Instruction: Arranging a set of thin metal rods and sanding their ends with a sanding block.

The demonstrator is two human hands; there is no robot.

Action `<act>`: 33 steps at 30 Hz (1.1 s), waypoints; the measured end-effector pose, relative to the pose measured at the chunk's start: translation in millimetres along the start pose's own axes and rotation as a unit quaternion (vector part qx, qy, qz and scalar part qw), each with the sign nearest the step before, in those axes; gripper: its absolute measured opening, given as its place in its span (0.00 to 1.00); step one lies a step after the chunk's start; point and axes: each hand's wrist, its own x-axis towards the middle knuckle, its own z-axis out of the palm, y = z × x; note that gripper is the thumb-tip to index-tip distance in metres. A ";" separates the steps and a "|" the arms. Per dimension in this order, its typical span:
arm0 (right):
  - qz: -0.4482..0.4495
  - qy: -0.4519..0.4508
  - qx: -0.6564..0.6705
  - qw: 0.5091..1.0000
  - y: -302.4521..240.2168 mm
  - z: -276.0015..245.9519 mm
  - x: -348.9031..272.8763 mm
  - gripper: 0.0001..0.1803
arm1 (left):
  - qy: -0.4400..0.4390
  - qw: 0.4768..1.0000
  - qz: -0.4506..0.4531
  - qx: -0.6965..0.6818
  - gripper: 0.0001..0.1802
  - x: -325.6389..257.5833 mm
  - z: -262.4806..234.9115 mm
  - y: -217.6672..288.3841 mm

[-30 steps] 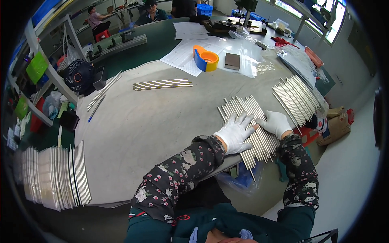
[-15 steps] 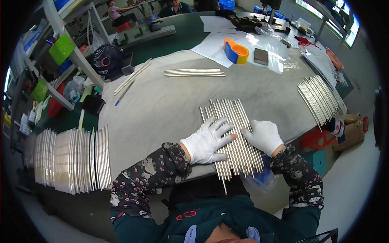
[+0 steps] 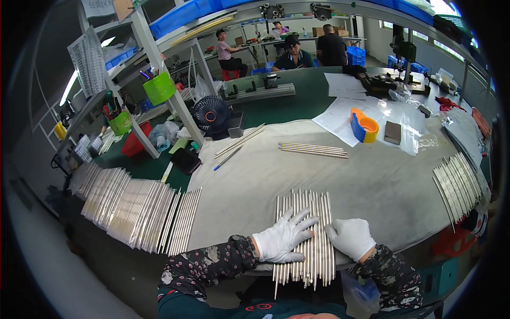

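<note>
- You are in a workshop, with the look of a factory floor — shared and set up for handwork.
- Your long green-topped workbench [image 3: 313, 90], partly covered by a grey cloth [image 3: 249, 181], carries rows of thin silvery metal rods [image 3: 323, 250], plus clear-wrapped rod bundles [image 3: 143, 212] at your left.
- Beside you, a grey metal frame [image 3: 149, 45] bears a bright green holder [image 3: 159, 87] with pens in it.
- A dark upright machine [image 3: 404, 50] stands at the far right.
- Across the room you have other people [image 3: 226, 51] and stacked blue plastic crates [image 3: 357, 56].
- You wear white cloth gloves [image 3: 351, 237] — work gear.
</note>
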 end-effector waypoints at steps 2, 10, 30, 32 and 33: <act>0.006 0.016 0.009 1.000 3.8 0.0 -4.3 0.20 | 0.000 1.000 -0.004 0.001 0.41 2.1 3.4 1.0; 0.034 0.180 0.050 0.982 51.6 -0.1 -10.6 0.12 | -0.018 1.000 0.001 0.018 0.43 44.2 10.3 9.7; -0.189 0.006 -0.028 0.982 47.8 -11.4 -5.7 0.38 | -0.033 0.998 -0.028 0.054 0.39 -23.4 -10.6 -4.3; -0.182 0.006 -0.047 0.982 50.7 -3.8 0.0 0.38 | -0.030 0.999 -0.025 0.036 0.39 -22.0 -3.5 -12.7; -0.185 0.014 -0.049 0.981 48.5 -7.3 -7.1 0.38 | -0.027 0.999 -0.026 0.039 0.39 -22.8 -8.3 -1.7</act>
